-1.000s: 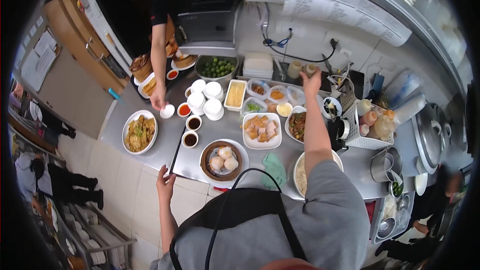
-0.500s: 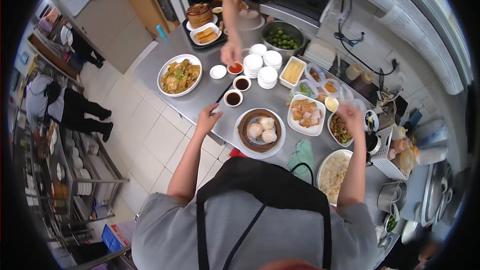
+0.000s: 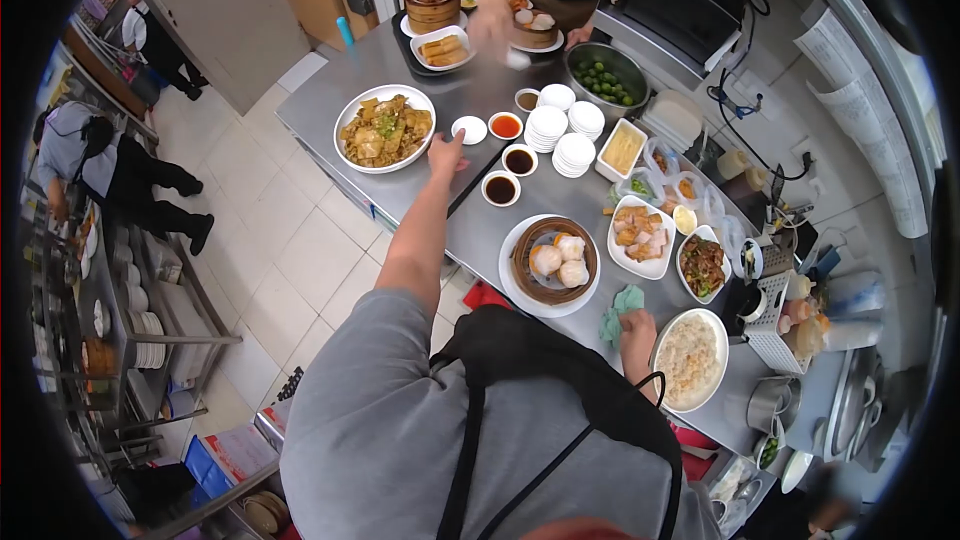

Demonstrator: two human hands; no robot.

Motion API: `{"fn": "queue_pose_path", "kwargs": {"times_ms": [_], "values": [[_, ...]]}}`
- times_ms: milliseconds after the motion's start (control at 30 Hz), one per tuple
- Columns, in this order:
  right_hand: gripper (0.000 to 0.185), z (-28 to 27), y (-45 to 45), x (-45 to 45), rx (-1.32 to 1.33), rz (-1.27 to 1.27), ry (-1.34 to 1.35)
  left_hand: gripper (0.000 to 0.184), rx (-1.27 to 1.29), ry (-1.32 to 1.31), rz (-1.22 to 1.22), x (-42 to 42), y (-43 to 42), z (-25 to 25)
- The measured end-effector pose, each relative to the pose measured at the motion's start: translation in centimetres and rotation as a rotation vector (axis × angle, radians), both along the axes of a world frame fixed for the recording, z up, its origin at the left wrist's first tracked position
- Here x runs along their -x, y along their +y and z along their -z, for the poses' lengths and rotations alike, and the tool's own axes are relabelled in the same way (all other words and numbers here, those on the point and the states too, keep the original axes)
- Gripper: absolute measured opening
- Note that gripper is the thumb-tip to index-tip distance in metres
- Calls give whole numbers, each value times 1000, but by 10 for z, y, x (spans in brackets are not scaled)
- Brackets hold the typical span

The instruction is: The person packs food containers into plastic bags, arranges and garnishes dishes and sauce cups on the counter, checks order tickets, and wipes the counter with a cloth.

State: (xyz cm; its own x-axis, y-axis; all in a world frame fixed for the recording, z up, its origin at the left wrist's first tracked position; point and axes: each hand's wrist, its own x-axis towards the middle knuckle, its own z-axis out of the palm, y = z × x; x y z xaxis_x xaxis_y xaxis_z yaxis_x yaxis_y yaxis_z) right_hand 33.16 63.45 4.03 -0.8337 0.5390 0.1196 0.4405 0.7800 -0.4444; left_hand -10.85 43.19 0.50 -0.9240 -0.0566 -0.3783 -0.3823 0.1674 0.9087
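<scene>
My left hand (image 3: 447, 154) reaches over the counter's front edge, its fingers apart and the fingertips at the rim of a small white dish (image 3: 468, 130). Beside it on the left is a white bowl of noodles (image 3: 385, 128); a saucer of red sauce (image 3: 505, 126) and two of dark sauce (image 3: 519, 160) lie to the right. My right hand (image 3: 636, 336) is low at the counter edge, fingers closed on the edge of a green cloth (image 3: 618, 318). An oval plate of rice (image 3: 691, 360) is just right of it. A bamboo steamer with dumplings (image 3: 556, 261) stands between my hands.
Across the counter (image 3: 335, 90), a co-worker's blurred hand (image 3: 491, 28) is near a tray with steamers. Stacked white dishes (image 3: 573, 154), a bowl of limes (image 3: 607, 76), and plates of meat (image 3: 642, 236) stand ahead. Two people are by shelves at left.
The view has turned right. My left hand has moved forward to the small dish. My right hand has come back from the far containers to the cloth. The co-worker's hand has withdrawn from the sauces.
</scene>
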Motion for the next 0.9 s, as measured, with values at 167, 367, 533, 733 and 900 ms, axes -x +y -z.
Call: {"fn": "queue_pose_path", "kwargs": {"times_ms": [167,367,533,733,900], "values": [[25,28,-19,-7,-203,3,187,36,66,75,18,16,7,16],[31,28,-23,-5,-184,29,177,18,-122,147,-87,-2,-2,30],[28,30,-23,-5,-203,44,167,22,-208,233,-75,-24,-14,29],[26,28,-24,-5,-213,33,163,25,-237,153,-37,-25,-18,23],[26,29,-24,-5,-222,41,169,22,-258,175,-55,-25,-17,26]]}}
